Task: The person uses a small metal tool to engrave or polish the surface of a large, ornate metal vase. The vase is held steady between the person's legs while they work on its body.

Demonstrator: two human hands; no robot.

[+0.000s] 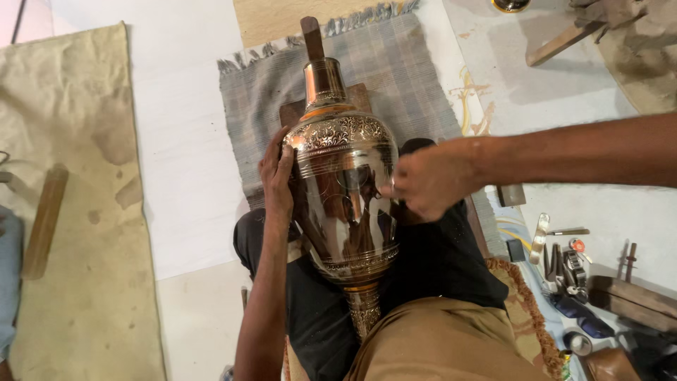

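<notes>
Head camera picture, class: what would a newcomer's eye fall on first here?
A large shiny engraved metal vase lies across the person's lap at centre. The left hand steadies its side while the right hand touches its polished belly. Small hand tools lie scattered on the floor at lower right.

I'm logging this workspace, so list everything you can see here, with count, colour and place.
engraved metal vase: one, shiny silver and copper, lying across the lap, neck pointing away
grey fringed mat: one, under the vase's neck end
wooden block: one, brown, beneath the neck
wooden stick: one, brown, on the beige cloth at left
beige cloth: one, stained, left floor
hand tools: several, metal, floor at right
wooden plank: one, top right
black cloth: one, over the lap
left hand: flat against the vase's left side
right hand: fingers pinched at the vase's right side; whether they hold a tool cannot be told
</notes>
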